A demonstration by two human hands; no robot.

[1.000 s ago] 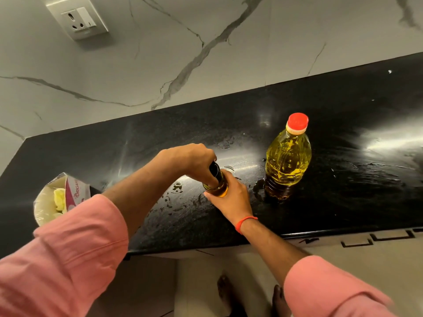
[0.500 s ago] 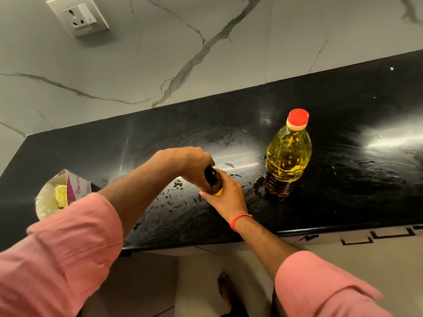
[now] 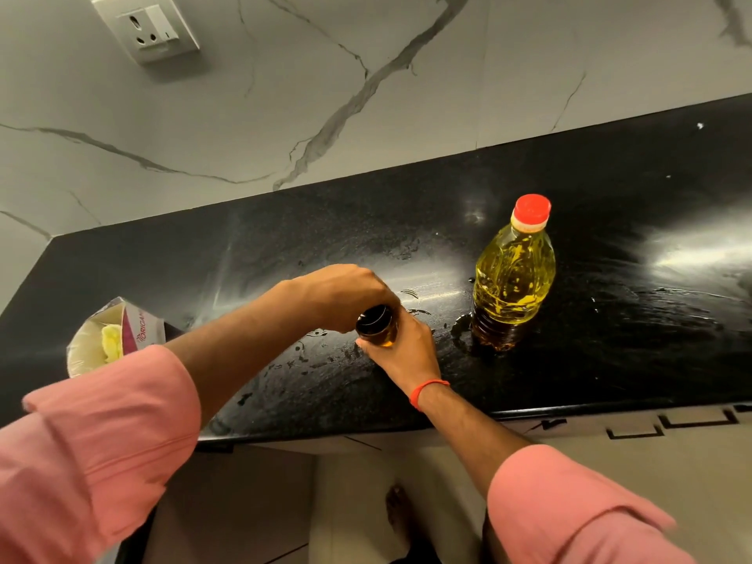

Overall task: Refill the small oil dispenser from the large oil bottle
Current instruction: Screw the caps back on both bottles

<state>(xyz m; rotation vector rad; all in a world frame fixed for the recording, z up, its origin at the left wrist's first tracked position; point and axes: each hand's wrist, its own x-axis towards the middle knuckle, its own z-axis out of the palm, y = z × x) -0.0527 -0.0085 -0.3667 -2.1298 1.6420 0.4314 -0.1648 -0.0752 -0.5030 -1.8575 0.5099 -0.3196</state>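
Note:
The small oil dispenser [image 3: 376, 328] is a little amber bottle with a black cap, standing on the black countertop [image 3: 610, 360]. My right hand [image 3: 407, 348] wraps around its body from the near side. My left hand [image 3: 346, 295] comes over the top with its fingertips on the black cap. The large oil bottle [image 3: 513, 278] stands upright to the right, full of yellow oil, with its red cap [image 3: 532, 209] on. Neither hand touches it. Most of the dispenser is hidden by my fingers.
An open carton [image 3: 118, 339] with pale contents sits at the counter's left end. A wall socket [image 3: 146, 26] is on the marble backsplash. The countertop shows wet smears around the bottles. The counter's front edge runs just below my right wrist.
My left hand has shifted a little on the cap, which now shows more of its black top. The dispenser stays in place in my right hand. The large bottle has not moved.

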